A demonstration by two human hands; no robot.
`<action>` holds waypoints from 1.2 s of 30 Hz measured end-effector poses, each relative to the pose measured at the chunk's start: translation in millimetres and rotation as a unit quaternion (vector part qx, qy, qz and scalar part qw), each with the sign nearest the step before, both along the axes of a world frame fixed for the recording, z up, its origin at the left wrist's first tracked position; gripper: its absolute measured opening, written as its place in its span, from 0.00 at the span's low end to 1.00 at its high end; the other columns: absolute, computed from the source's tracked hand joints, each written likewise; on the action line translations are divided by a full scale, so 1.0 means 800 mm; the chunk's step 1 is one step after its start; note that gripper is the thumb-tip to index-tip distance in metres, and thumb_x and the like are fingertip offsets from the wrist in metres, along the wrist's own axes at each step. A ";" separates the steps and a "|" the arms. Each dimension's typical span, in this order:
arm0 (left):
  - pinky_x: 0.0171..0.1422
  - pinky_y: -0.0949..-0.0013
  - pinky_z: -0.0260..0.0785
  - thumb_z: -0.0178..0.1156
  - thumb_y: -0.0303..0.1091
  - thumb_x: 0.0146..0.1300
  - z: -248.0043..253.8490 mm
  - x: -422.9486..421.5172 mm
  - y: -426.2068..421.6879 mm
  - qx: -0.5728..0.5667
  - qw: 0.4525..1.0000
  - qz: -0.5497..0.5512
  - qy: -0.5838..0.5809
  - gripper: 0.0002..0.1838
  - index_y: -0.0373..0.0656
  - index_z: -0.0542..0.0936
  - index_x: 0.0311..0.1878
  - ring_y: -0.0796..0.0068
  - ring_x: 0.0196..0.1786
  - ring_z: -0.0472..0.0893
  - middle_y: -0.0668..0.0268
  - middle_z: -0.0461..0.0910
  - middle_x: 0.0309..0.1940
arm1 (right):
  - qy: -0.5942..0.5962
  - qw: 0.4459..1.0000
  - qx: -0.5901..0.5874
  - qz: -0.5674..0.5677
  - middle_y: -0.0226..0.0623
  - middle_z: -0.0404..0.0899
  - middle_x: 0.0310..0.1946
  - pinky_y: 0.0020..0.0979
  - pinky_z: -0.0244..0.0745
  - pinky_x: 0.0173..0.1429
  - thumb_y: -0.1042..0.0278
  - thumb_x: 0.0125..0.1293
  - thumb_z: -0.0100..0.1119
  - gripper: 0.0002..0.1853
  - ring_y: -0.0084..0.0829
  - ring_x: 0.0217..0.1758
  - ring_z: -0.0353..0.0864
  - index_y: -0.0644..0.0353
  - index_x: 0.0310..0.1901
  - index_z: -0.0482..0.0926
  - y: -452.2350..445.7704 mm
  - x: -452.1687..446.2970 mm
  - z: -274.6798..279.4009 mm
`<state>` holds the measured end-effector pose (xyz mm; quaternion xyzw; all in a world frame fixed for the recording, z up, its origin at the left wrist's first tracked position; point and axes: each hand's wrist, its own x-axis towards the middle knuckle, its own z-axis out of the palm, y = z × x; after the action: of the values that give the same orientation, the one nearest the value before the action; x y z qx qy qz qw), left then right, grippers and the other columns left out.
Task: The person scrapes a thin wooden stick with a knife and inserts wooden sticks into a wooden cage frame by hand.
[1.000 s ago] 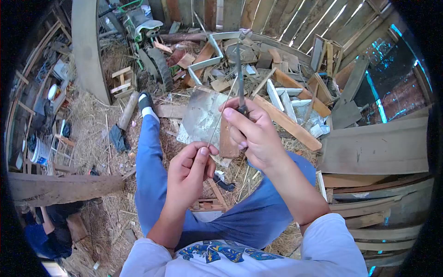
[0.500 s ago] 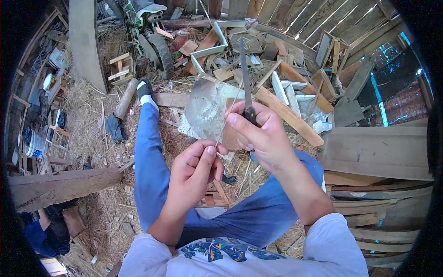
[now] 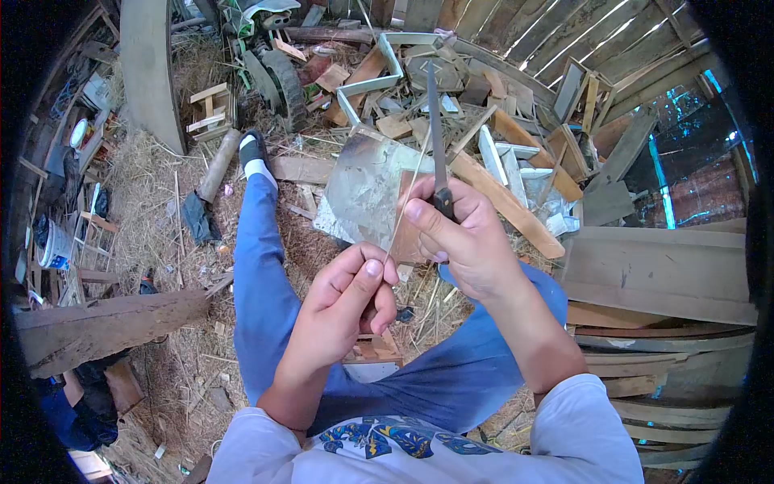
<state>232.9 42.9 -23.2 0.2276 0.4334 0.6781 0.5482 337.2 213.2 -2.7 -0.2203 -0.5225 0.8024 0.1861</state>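
Note:
A thin wooden stick is pinched near its lower end between the thumb and fingers of my left hand. It slants up and to the right, past the fingers of my right hand. My right hand is closed round the dark handle of a knife, whose long blade points up and away from me. The stick runs just left of the blade, with a narrow gap between their upper parts. Whether my right fingers touch the stick, I cannot tell.
Beyond my hands lies a worn metal sheet on the straw-covered floor. Scrap boards and a white frame are heaped behind it. A long plank slants at right, a thick beam juts in at left. Another person shows at lower left.
The knife and my right hand have shifted slightly to the right. The stick stays between my left fingers, and both grips look the same.

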 end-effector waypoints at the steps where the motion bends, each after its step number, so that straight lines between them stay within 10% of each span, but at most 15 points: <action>1: 0.24 0.79 0.52 0.47 0.41 0.87 0.004 0.000 0.001 -0.010 1.000 0.009 0.003 0.13 0.43 0.74 0.49 0.87 0.19 0.64 0.73 0.71 0.19 | -0.001 1.000 0.000 0.001 0.19 0.80 0.30 0.18 0.59 0.27 0.68 0.75 0.69 0.07 0.09 0.24 0.69 0.58 0.50 0.84 -0.002 -0.002 0.001; 16: 0.23 0.81 0.52 0.48 0.40 0.87 -0.009 -0.011 0.000 -0.007 0.998 0.060 0.013 0.12 0.42 0.76 0.51 0.90 0.20 0.67 0.73 0.75 0.21 | -0.070 0.988 0.132 -0.034 0.17 0.75 0.27 0.22 0.59 0.26 0.66 0.78 0.65 0.06 0.11 0.23 0.68 0.59 0.46 0.82 0.008 -0.009 -0.004; 24: 0.27 0.80 0.58 0.51 0.34 0.86 -0.005 -0.006 0.003 -0.005 0.989 0.136 0.058 0.11 0.38 0.79 0.52 0.88 0.23 0.70 0.74 0.73 0.24 | -0.103 0.840 0.532 -0.020 0.43 0.77 0.24 0.38 0.75 0.34 0.64 0.76 0.64 0.09 0.45 0.26 0.80 0.59 0.38 0.83 -0.003 -0.003 -0.006; 27: 0.28 0.79 0.59 0.52 0.32 0.85 -0.005 -0.001 0.000 -0.011 0.983 0.159 0.090 0.10 0.36 0.79 0.52 0.88 0.23 0.69 0.74 0.72 0.23 | -0.115 0.838 0.528 -0.072 0.36 0.72 0.24 0.31 0.67 0.33 0.71 0.77 0.61 0.09 0.24 0.27 0.72 0.67 0.37 0.81 0.008 -0.005 -0.010; 32: 0.28 0.79 0.59 0.53 0.29 0.84 -0.005 0.000 0.001 -0.035 0.963 0.202 0.174 0.08 0.34 0.79 0.51 0.89 0.24 0.69 0.74 0.73 0.24 | -0.140 0.831 0.538 -0.013 0.38 0.74 0.23 0.32 0.69 0.32 0.70 0.75 0.64 0.08 0.28 0.25 0.73 0.66 0.39 0.83 0.000 -0.004 -0.003; 34: 0.28 0.79 0.60 0.54 0.29 0.83 -0.002 -0.001 0.000 -0.042 0.957 0.218 0.185 0.08 0.34 0.80 0.50 0.89 0.25 0.70 0.74 0.74 0.24 | -0.122 0.841 0.523 -0.061 0.44 0.81 0.26 0.43 0.75 0.33 0.61 0.75 0.65 0.10 0.50 0.29 0.83 0.57 0.37 0.83 0.007 -0.007 -0.003; 36: 0.28 0.79 0.60 0.55 0.28 0.83 -0.003 -0.002 -0.001 -0.048 0.951 0.234 0.195 0.08 0.34 0.80 0.49 0.89 0.25 0.70 0.74 0.74 0.24 | -0.107 0.830 0.546 -0.039 0.44 0.81 0.26 0.43 0.75 0.33 0.61 0.75 0.65 0.10 0.50 0.29 0.83 0.57 0.37 0.83 -0.006 -0.007 -0.015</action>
<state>231.5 42.4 -25.5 0.2206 0.6048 0.7085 0.2891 331.5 208.0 -14.6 -0.1869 -0.8834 0.3496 0.2500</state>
